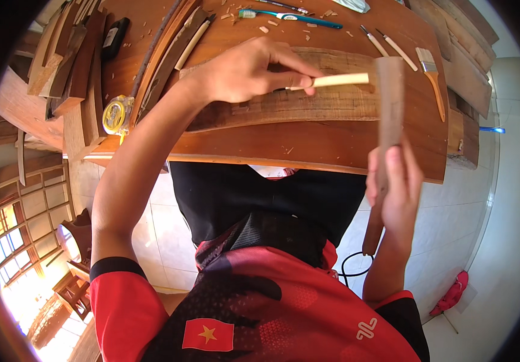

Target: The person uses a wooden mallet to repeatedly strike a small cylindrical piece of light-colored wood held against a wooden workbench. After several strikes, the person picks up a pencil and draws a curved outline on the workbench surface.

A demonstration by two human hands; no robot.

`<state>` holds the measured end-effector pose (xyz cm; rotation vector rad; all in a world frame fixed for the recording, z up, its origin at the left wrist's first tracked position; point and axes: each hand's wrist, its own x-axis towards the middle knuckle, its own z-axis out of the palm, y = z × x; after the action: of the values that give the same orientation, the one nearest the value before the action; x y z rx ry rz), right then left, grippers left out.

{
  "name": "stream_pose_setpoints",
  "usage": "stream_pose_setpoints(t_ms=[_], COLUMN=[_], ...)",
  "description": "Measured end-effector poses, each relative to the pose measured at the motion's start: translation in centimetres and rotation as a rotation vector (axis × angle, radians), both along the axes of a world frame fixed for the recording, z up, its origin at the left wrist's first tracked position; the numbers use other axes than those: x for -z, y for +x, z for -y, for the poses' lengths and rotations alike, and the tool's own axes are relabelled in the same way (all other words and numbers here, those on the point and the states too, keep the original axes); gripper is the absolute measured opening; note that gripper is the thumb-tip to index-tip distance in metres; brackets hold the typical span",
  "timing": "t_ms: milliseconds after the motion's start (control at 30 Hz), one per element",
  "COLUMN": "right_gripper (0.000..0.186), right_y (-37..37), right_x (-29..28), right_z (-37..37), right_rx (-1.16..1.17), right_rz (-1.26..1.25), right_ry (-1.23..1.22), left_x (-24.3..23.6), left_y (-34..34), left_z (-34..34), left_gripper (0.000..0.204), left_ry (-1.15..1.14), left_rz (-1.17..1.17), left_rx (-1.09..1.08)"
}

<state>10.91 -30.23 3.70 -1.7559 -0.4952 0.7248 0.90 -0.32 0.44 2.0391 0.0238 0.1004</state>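
My left hand [245, 72] is closed round a chisel [347, 79] by its pale wooden handle, which points right; its blade is mostly hidden by the fingers. Beneath lies a long brown wooden board [332, 108] with a slightly curved edge. At the right, my right hand [395, 175] grips a flat wooden mallet [390, 99] around its narrower part. The mallet stands roughly upright in the picture, its broad end near the chisel's handle end with a small gap between. A dark cord loop [347, 265] shows by its lower end.
On the wooden table [332, 148] are a teal toothbrush [296, 18], two pale-handled tools [398, 48], a paintbrush [431, 78] and scattered wood chips. A yellow tape measure [115, 114], a black case [115, 37] and stacked wood strips [70, 66] lie left. Planks [462, 60] stand beyond the right edge.
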Motion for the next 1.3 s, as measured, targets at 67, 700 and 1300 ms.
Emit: stream_pose_setpoints(t_ms=[67,700,1300], right_gripper=[0.049,0.048,0.051], right_y=[0.4,0.7,0.2], right_x=[0.3,0.9,1.1], right_z=[0.0,-1.0,-0.2], right_rx=[0.018,-0.053,0.017], right_rz=[0.005,-0.010,-0.026], right_ry=[0.037,-0.052,-0.027], left_x=[-0.1,-0.6,-0.8], left_y=[0.1,0.3,0.7], left_z=[0.0,-0.2,-0.4], left_gripper=[0.030,0.033,0.030], left_ry=[0.035,0.137,0.129], left_rz=[0.012,-0.191,-0.198], left_rx=[-0.010,-0.036,-0.009])
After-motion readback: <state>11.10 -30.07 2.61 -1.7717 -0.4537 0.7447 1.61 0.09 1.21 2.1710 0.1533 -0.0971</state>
